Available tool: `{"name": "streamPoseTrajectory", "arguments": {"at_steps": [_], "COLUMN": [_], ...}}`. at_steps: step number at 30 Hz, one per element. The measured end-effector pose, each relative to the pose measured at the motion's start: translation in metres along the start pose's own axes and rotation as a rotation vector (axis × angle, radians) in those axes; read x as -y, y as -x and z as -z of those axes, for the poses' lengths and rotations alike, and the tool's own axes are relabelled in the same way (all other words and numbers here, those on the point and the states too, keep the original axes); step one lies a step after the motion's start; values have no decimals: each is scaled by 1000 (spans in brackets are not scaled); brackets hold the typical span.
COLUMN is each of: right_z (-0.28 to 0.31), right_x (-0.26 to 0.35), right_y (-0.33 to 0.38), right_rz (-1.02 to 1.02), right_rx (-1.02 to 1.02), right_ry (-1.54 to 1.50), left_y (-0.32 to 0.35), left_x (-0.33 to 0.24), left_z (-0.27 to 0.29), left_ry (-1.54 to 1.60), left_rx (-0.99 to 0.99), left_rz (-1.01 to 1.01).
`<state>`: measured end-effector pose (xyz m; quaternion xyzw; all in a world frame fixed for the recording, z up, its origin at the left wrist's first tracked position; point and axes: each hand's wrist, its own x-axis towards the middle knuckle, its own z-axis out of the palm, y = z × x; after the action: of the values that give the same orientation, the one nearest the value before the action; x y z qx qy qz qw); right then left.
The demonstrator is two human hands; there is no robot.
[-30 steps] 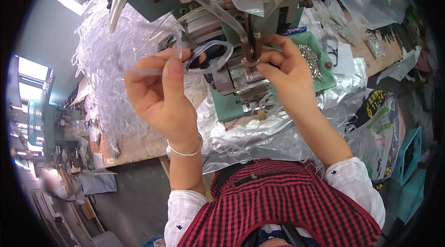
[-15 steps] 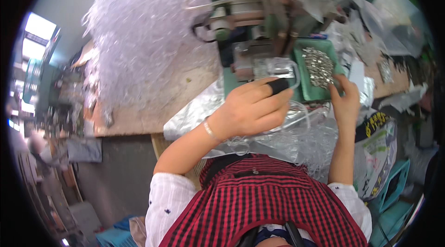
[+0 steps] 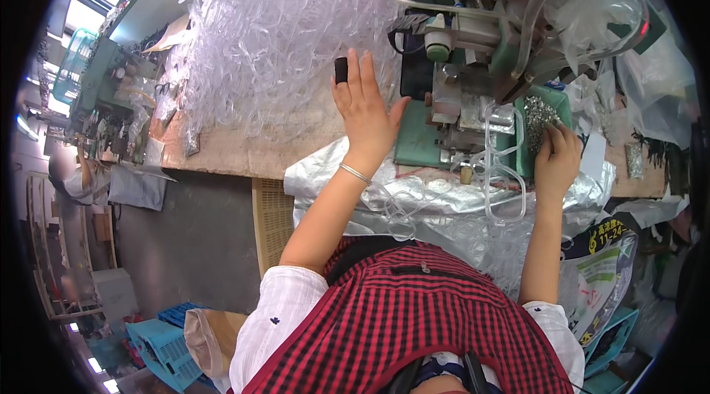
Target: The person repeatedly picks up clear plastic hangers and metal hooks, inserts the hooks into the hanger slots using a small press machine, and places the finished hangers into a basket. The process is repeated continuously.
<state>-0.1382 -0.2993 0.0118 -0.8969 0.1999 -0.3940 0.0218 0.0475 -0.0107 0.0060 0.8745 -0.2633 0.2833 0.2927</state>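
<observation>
My left hand (image 3: 366, 113) is raised flat with its fingers spread and holds nothing. It has a black cap on one fingertip and a bangle at the wrist, and it is at the near edge of a big heap of clear plastic pieces (image 3: 274, 31). My right hand (image 3: 556, 159) rests with bent fingers in a green tray of small metal parts (image 3: 538, 114); I cannot see whether it grips any. A clear plastic frame (image 3: 504, 185) hangs between my hands, below the green bench machine (image 3: 473, 54).
A crinkled silver sheet (image 3: 347, 172) with loose clear pieces covers the bench's front edge. Clear hoses and a plastic bag (image 3: 599, 13) hang on the machine. Bags and a printed sack (image 3: 603, 275) crowd the right. Another person (image 3: 74, 176) works at far left.
My left hand let go of the clear piece it held near the tray and swung left up to the heap. My right hand stayed at the tray. The view shifted.
</observation>
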Motion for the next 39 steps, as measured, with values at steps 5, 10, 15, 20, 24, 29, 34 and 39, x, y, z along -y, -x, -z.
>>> {"name": "streamPoseTrajectory", "arguments": {"at_steps": [5, 10, 15, 20, 24, 29, 34, 39], "right_z": [4, 11, 42, 65, 60, 25, 38, 37], "right_x": [8, 9, -21, 36, 75, 95, 100, 115], "right_y": [-3, 0, 33, -10, -66, -62, -63, -64], "right_rz": [-106, -307, -446, -385, -218, -465, -490, -603], "right_rx": [1, 112, 47, 203, 293, 258, 270, 252], "right_ry": [-197, -320, -462, -742, -943, -1217, -1147, -1561], "left_y": [-4, -4, 8, 56, 40, 17, -24, -79], "left_x": [4, 12, 74, 141, 135, 77, -19, -91], "left_z": [-26, 3, 92, 98, 84, 75, 94, 92], "left_ry": [-56, -23, -37, -535, -440, 289, 1102, 880], "left_rx": [13, -62, 128, 356, 403, 255, 44, -174], "left_rz": [7, 12, 257, 307, 318, 303, 285, -193]}}
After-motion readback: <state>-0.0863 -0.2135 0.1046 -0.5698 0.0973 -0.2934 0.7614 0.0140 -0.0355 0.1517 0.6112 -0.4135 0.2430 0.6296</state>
